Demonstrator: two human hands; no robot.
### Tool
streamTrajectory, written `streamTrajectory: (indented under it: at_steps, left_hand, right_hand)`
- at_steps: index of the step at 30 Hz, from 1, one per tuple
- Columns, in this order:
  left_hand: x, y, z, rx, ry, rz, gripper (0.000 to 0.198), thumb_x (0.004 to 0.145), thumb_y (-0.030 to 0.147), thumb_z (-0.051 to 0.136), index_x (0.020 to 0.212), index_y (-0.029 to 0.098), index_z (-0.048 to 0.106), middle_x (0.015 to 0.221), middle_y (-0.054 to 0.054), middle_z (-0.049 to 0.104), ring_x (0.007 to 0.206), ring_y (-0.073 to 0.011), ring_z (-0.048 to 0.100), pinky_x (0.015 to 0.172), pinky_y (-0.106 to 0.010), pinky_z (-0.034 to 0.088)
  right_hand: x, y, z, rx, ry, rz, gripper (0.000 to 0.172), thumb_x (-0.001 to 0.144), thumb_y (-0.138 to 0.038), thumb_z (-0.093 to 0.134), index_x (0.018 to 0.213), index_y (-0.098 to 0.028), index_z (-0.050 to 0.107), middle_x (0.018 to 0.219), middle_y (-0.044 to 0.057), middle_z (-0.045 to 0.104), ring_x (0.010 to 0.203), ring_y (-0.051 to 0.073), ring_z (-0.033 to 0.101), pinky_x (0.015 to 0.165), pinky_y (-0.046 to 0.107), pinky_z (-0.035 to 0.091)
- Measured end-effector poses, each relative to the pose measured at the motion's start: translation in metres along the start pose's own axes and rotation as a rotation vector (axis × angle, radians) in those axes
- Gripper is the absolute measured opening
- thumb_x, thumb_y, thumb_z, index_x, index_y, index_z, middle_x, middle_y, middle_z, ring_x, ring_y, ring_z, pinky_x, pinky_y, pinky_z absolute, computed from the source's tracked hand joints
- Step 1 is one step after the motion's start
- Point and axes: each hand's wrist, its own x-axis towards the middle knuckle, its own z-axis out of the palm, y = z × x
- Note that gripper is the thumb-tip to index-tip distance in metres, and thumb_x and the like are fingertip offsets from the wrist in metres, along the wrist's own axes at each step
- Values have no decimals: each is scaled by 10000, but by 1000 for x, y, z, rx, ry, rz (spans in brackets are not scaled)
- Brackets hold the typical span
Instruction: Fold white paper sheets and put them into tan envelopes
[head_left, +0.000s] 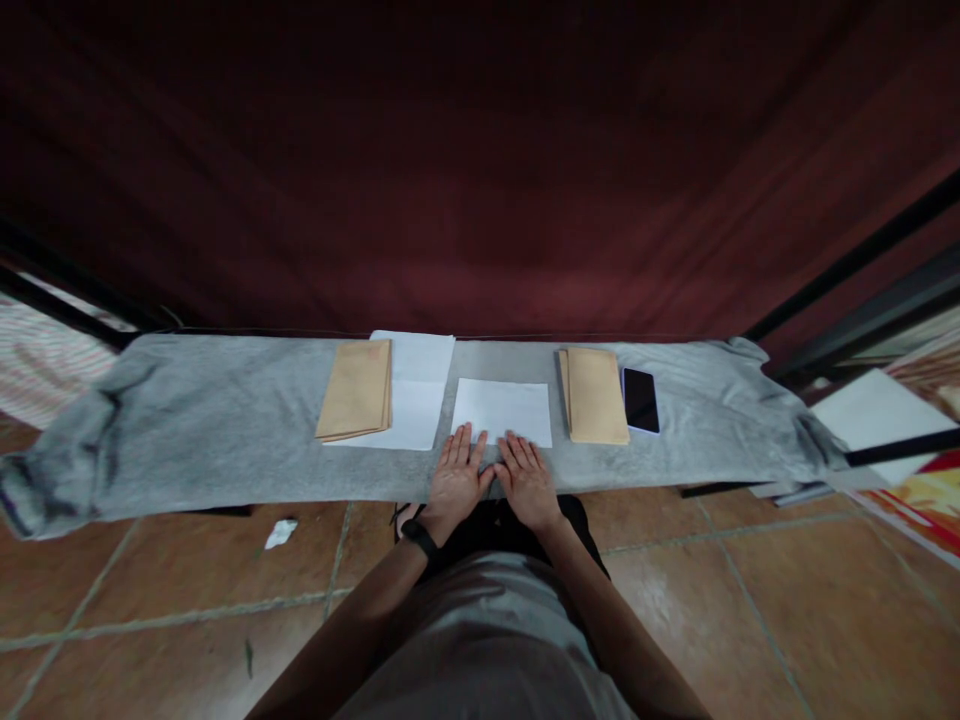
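Observation:
My left hand (pixel 455 476) and my right hand (pixel 526 478) lie flat and side by side on the grey cloth (pixel 225 430), fingers stretched out, at the near edge of a white sheet of paper (pixel 502 410). Their fingertips touch or just overlap that sheet's near edge. Neither hand holds anything. A black band sits on my left wrist. Left of the sheet a stack of brown envelopes (pixel 356 390) rests on a pile of white paper (pixel 416 395). Right of it lies a second stack of brown envelopes (pixel 594 395).
A black phone (pixel 640 399) lies face up just right of the right envelope stack. A dark red curtain (pixel 480 170) hangs behind the bench. A scrap of paper (pixel 280 533) lies on the tiled floor at the left. White sheets (pixel 874 410) and black bars stand at the right.

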Motion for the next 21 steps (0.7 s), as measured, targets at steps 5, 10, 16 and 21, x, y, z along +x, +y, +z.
streamTrajectory:
  at_steps: [5,10,16,21]
  left_hand:
    - [0,0,2,7,14,-9,630,1002,471,445,1526,127,388,1601,-194,307,1501,-319,260,1211,-509,291]
    - [0,1,5,21,31,-17,629,1004,468,440,1518,109,391,1592,-205,325,1495,-327,269,1198,-510,315]
    - [9,12,5,-6,39,-62,569,1029,391,359,1513,94,388,1580,-187,359,1501,-307,263,1204,-521,304]
    - [31,28,10,-79,18,41,585,1030,357,326,1557,104,297,1580,-153,378,1505,-261,265,1224,-491,279]
  right_hand:
    - [-7,16,2,-52,32,66,528,1049,-404,383,1509,-148,427,1557,156,429,1429,275,421,1165,476,337]
    - [-13,30,4,-80,95,128,530,1057,-395,359,1515,-133,412,1567,170,412,1447,284,387,1160,490,332]
    - [-14,31,8,-74,120,127,553,1051,-416,367,1521,-127,398,1562,181,415,1449,288,382,1160,502,333]
    - [-14,32,9,-75,133,112,540,1052,-389,369,1518,-117,402,1559,187,418,1449,289,384,1158,502,336]
